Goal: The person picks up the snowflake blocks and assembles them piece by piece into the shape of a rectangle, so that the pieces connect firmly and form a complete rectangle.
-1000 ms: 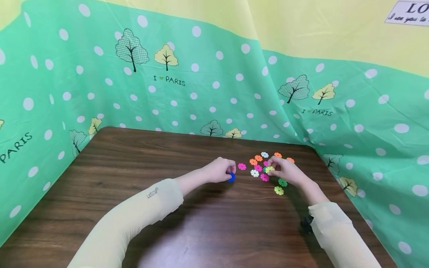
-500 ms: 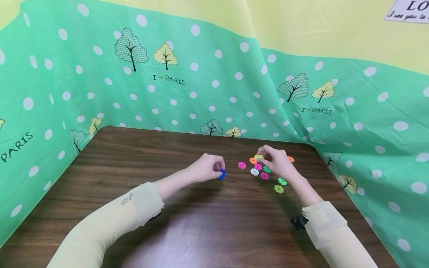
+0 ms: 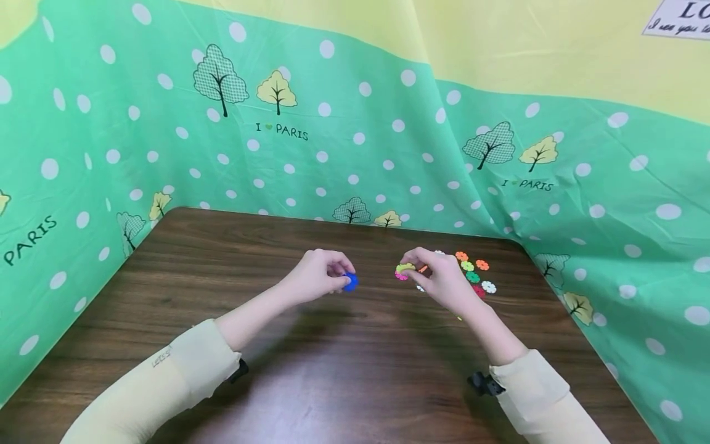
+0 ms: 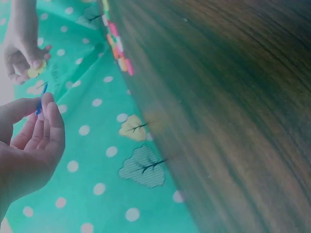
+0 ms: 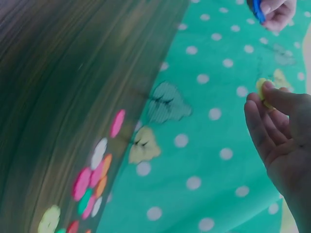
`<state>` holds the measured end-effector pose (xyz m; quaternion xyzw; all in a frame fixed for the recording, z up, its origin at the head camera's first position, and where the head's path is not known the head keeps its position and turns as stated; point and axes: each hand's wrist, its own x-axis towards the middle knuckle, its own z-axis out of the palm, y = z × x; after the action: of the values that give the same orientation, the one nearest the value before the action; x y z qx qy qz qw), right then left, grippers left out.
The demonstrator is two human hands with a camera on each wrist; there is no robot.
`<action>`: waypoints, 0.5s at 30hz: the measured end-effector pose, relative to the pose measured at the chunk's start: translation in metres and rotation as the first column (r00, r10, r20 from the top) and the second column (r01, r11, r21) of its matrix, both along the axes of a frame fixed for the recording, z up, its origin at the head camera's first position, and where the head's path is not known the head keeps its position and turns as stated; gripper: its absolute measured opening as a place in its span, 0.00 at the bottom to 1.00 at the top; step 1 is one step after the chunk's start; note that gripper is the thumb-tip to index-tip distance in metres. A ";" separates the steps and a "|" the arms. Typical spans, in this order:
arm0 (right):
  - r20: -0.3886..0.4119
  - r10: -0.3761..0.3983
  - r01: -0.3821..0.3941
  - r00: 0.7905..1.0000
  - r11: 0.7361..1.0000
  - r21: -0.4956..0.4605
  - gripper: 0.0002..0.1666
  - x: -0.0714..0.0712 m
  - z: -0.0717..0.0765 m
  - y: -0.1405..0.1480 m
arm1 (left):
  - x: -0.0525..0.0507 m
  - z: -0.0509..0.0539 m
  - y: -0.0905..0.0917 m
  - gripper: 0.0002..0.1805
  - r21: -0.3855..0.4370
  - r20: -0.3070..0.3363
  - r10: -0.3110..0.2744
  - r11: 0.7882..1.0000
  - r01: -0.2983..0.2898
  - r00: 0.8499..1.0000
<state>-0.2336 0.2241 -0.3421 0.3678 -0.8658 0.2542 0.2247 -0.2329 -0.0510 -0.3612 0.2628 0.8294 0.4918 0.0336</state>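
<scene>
Between thumb and fingertips my left hand [image 3: 316, 277] pinches a blue notched flower-shaped plastic disc [image 3: 350, 282]. It is held above the table, and in the left wrist view the blue disc [image 4: 42, 99] appears edge-on. My right hand [image 3: 445, 282] pinches a yellow disc of similar shape [image 3: 407, 267], also raised off the wood. The right wrist view has this yellow disc [image 5: 262, 88] at the thumb tip. A gap separates the two held discs. From the head, the right hand hides part of the loose discs behind it.
Several loose discs lie at the table's back right: orange [image 3: 482, 265], white [image 3: 489, 287], green [image 3: 473, 277] and others. A pink disc [image 5: 117, 123] lies apart from the cluster. The brown wooden table [image 3: 266, 246] meets a green dotted cloth [image 3: 310, 179] behind.
My left hand has moved left with the blue disc, away from the loose discs. My right hand has carried the yellow disc left from over the cluster, uncovering discs on its right.
</scene>
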 end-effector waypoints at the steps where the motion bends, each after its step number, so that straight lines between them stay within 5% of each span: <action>1: -0.009 0.015 -0.015 1.000 1.000 -0.011 0.18 0.002 0.001 -0.003 | 0.002 0.002 -0.002 0.05 0.002 -0.007 0.005 1.000 -0.005 1.000; 7: -0.035 0.083 -0.086 0.996 0.992 -0.095 0.16 0.013 0.001 -0.019 | 0.016 0.009 -0.011 0.04 -0.007 -0.095 0.062 0.998 -0.063 0.994; 15: 0.036 0.037 -0.031 0.999 0.988 -0.154 0.15 0.026 -0.007 -0.038 | 0.027 0.013 -0.015 0.05 0.101 -0.037 0.128 0.987 -0.123 0.991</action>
<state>-0.2076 0.1856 -0.3495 0.3590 -0.8416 0.3308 0.2311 -0.2055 -0.0663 -0.3482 0.2220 0.8196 0.5275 -0.0283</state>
